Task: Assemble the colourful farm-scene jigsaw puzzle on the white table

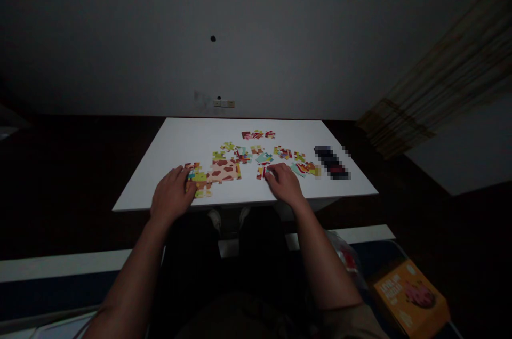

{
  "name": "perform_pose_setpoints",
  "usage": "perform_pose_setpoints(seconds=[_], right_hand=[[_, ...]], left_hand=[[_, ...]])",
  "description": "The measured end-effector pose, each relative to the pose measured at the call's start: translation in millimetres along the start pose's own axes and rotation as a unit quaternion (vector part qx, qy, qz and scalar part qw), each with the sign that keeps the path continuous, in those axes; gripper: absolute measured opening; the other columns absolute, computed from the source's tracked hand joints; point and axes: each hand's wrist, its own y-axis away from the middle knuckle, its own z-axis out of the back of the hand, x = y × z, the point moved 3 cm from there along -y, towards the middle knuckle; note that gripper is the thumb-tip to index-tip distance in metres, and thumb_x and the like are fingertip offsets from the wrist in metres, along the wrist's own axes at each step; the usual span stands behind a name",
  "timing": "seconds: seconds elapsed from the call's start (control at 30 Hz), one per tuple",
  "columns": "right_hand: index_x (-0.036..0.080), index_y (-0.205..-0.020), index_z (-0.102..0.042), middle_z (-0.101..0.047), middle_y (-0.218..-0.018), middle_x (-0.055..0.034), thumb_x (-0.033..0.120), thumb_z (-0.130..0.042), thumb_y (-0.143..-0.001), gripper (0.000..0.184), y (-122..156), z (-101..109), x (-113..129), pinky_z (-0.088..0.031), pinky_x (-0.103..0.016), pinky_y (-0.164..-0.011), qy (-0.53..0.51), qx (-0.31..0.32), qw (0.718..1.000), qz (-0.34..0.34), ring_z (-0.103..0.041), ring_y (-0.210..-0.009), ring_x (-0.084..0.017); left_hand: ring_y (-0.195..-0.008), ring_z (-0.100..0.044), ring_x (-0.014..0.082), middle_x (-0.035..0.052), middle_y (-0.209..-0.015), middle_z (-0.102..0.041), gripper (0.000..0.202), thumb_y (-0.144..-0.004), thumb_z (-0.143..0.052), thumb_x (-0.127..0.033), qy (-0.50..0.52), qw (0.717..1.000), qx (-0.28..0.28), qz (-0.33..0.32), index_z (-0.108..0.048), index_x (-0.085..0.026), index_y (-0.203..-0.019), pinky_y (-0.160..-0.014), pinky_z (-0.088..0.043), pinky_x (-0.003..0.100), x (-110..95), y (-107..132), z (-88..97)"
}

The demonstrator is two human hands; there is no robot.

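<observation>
Orange box (412,296): lettering present, too blurred to read.

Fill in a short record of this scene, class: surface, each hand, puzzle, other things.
surface: white table in a dim room
left hand: palm down on the near-left end of the joined section
right hand: fingers on a loose piece near the middle
puzzle: partly joined, scattered pieces behind
other things: dark blurred object on the table's right; orange box off the table, lower right
</observation>
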Motion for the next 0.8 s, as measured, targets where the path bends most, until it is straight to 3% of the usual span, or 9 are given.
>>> perform_pose_setpoints(seconds=[0.1,0.2,0.37,0.57,0.8], right_hand=[[0.021,-0.125,-0.07,-0.07,-0.124,-0.0138,0.036,-0.045,-0.105,0.036,-8.8,7.6,-11.8,-0.05,-0.041,-0.101,-0.035,-0.055,0.997,-0.032,-0.065,-0.114,-0.029],[0.017,-0.129,-0.07,-0.07,-0.128,-0.0184,0.03,-0.045,-0.102,0.039,-27.5,18.6,-26.6,-0.045,-0.048,-0.109,0.017,-0.095,0.994,-0.052,-0.06,-0.123,-0.035],[0.007,-0.138,-0.065,-0.066,-0.137,-0.0253,0.033,-0.054,-0.099,0.048,-60.4,22.0,-44.1,-0.041,-0.053,-0.109,0.125,-0.065,0.985,-0.102,-0.054,-0.129,-0.042],[0.014,-0.13,-0.071,-0.07,-0.132,-0.0206,0.037,-0.056,-0.1,0.04,-63.6,12.2,-45.8,-0.039,-0.05,-0.109,0.157,-0.051,0.982,-0.091,-0.052,-0.134,-0.038],[0.02,-0.131,-0.074,-0.075,-0.123,-0.0163,0.038,-0.044,-0.106,0.043,-57.7,14.3,-47.9,-0.041,-0.048,-0.105,0.117,-0.067,0.988,-0.078,-0.066,-0.115,-0.034]], left_hand=[[-0.145,-0.051,0.0377,0.0212,-0.156,-0.055,0.061,-0.103,-0.041,-0.044,-0.001,1.0,0.002,0.001,-0.055,-0.012,-0.153,-0.123,-0.041,0.052,1.1,0.1,-0.9],[-0.146,-0.051,0.0383,0.0215,-0.157,-0.054,0.061,-0.102,-0.041,-0.043,0.001,1.0,0.004,0.002,-0.055,-0.012,-0.153,-0.123,-0.041,0.053,1.3,0.5,-0.6],[-0.145,-0.052,0.0385,0.0185,-0.157,-0.055,0.061,-0.1,-0.044,-0.043,0.018,1.0,-0.008,0.005,-0.055,-0.017,-0.154,-0.122,-0.042,0.055,0.8,1.4,1.4],[-0.147,-0.05,0.0364,0.016,-0.158,-0.054,0.058,-0.103,-0.042,-0.043,0.015,1.0,-0.001,0.006,-0.052,-0.02,-0.155,-0.122,-0.041,0.056,2.2,1.0,-0.1],[-0.146,-0.051,0.037,0.0134,-0.156,-0.057,0.058,-0.099,-0.046,-0.042,0.027,1.0,0.003,0.011,-0.054,-0.023,-0.154,-0.122,-0.041,0.056,1.4,-0.8,0.8]])
